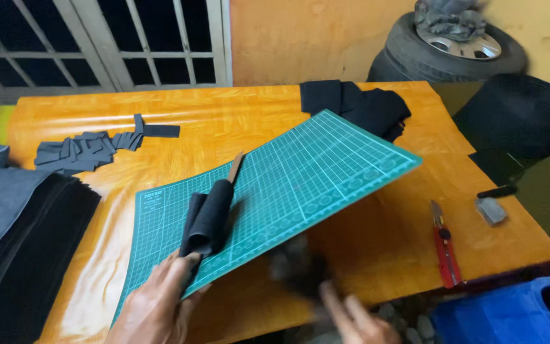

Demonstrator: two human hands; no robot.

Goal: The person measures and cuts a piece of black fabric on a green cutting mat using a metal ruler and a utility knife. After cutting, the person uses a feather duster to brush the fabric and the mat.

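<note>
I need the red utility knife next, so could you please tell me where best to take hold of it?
Probably by the red handle of the utility knife, coming from above at its near end. It lies flat on the table, apart from other things, with the blade tip pointing away.

One green gridded cutting mat (300, 178) is lying tilted on the one orange bench (224, 114). One rolled piece of black cloth (210, 220) is sitting on it. One red utility knife (444, 245) and one small grey block (491, 210) are resting to the right. Two tyres (453, 48) are standing stacked against the wall. Two hands are showing: one left hand (157, 306), one right hand (358, 322). The small dark cloth strips (87, 150) are overlapping too much to count.
</note>
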